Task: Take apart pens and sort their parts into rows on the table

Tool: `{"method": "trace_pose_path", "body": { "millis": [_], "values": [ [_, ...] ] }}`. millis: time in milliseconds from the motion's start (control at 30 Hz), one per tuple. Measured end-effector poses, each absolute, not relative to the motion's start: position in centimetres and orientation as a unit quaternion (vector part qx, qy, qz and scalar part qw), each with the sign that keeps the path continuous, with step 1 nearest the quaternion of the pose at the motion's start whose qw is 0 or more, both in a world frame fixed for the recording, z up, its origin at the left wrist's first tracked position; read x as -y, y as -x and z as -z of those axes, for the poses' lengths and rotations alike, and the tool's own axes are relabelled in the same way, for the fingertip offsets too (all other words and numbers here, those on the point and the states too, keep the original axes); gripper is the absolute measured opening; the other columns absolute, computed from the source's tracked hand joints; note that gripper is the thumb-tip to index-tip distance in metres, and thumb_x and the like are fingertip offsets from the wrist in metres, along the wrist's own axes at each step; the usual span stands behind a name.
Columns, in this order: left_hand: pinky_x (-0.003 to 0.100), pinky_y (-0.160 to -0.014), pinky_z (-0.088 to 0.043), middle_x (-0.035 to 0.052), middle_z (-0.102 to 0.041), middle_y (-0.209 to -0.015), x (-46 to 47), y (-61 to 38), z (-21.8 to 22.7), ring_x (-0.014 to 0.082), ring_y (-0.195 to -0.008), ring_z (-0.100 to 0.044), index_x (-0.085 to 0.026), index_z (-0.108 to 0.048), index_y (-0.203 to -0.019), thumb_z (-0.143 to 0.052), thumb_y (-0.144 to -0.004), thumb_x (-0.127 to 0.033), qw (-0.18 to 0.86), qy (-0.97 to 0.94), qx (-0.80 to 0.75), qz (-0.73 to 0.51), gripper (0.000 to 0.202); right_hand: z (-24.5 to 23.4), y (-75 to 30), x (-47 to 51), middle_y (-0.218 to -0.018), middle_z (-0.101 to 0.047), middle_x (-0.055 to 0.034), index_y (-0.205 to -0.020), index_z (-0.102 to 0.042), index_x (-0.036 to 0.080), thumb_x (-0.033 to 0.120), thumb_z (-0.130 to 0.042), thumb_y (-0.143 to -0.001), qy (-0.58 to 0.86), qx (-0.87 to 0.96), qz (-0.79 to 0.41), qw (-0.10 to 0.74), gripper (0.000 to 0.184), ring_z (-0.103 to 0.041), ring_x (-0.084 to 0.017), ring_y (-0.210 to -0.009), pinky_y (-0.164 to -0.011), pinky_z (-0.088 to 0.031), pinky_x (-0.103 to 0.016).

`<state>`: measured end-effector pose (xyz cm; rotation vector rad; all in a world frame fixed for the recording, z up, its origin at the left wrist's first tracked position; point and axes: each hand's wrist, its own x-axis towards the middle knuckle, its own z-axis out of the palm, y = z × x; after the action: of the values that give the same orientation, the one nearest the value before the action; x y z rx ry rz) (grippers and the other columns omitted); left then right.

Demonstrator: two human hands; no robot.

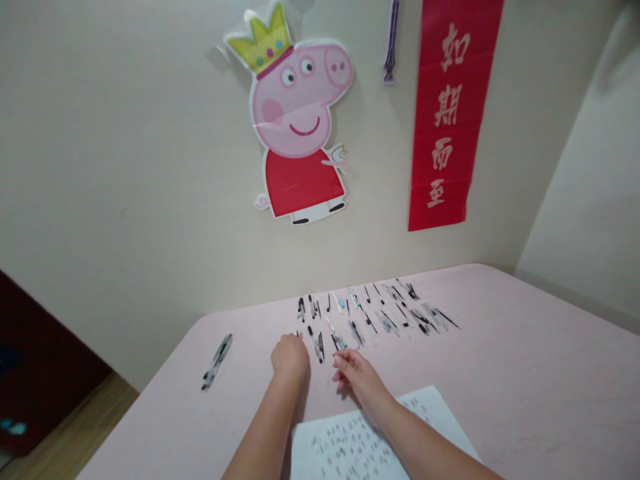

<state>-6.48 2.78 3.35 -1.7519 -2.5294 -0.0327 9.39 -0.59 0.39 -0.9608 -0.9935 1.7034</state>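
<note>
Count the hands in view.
2: the left hand at the left end of the near row of pen parts, the right hand farther right, near the written paper. No others show.

Arms (265, 427) extended forward; left hand (290, 355) palm down, right hand (363, 377) loosely curled.

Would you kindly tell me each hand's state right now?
Left hand: curled; whether it holds anything cannot be told.
Right hand: loosely curled beside the pen parts; whether it holds anything cannot be told.

Pale wall (125, 167), brown floor (106, 420)
</note>
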Motion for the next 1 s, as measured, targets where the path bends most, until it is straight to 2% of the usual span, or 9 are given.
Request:
{"method": "trace_pose_path", "body": {
  "millis": [167,333,667,1000],
  "values": [
    [0.035,-0.078,-0.047,0.0183,-0.064,-0.101,-1.7,6.9,-3.5,0.0286,-0.095,-0.063,-0.009,-0.06,-0.107,-0.034,-0.092,-0.046,0.033,0.569,0.821,0.029,0.048,-0.2,-9.3,0.4,-0.056,-0.059,0.0024,-0.085,-0.054,0.016,0.057,-0.071,-0.062,0.387,0.398,-0.69,0.465,0.05,-0.05,-0.008,-0.043,-0.041,-0.034,-0.018],
    [0.033,-0.072,-0.046,0.0172,-0.065,-0.099,-1.1,7.1,-3.1,0.0278,-0.091,-0.065,-0.01,-0.058,-0.11,-0.028,-0.092,-0.054,0.018,0.571,0.819,0.04,0.056,-0.4,-9.4,0.5,-0.056,-0.059,0.002,-0.083,-0.054,0.016,0.057,-0.072,-0.06,0.387,0.395,-0.69,0.466,0.051,-0.05,-0.009,-0.044,-0.041,-0.034,-0.019],
    [0.033,-0.067,-0.046,0.0164,-0.067,-0.094,-1.5,7.0,-2.2,0.0269,-0.085,-0.067,-0.011,-0.061,-0.105,-0.021,-0.096,-0.044,0.032,0.574,0.816,0.062,0.052,-0.6,-9.3,0.6,-0.055,-0.059,0.0026,-0.081,-0.054,0.016,0.059,-0.073,-0.058,0.384,0.395,-0.688,0.473,0.052,-0.05,-0.008,-0.044,-0.044,-0.036,-0.02],
    [0.032,-0.067,-0.045,0.0158,-0.063,-0.095,-1.7,7.0,-1.9,0.0256,-0.085,-0.065,-0.011,-0.062,-0.102,-0.022,-0.096,-0.042,0.054,0.57,0.816,0.08,0.051,-0.6,-9.5,0.7,-0.056,-0.059,0.0018,-0.08,-0.054,0.017,0.058,-0.07,-0.062,0.385,0.407,-0.682,0.469,0.048,-0.051,-0.009,-0.046,-0.046,-0.037,-0.02]
  ]
}}
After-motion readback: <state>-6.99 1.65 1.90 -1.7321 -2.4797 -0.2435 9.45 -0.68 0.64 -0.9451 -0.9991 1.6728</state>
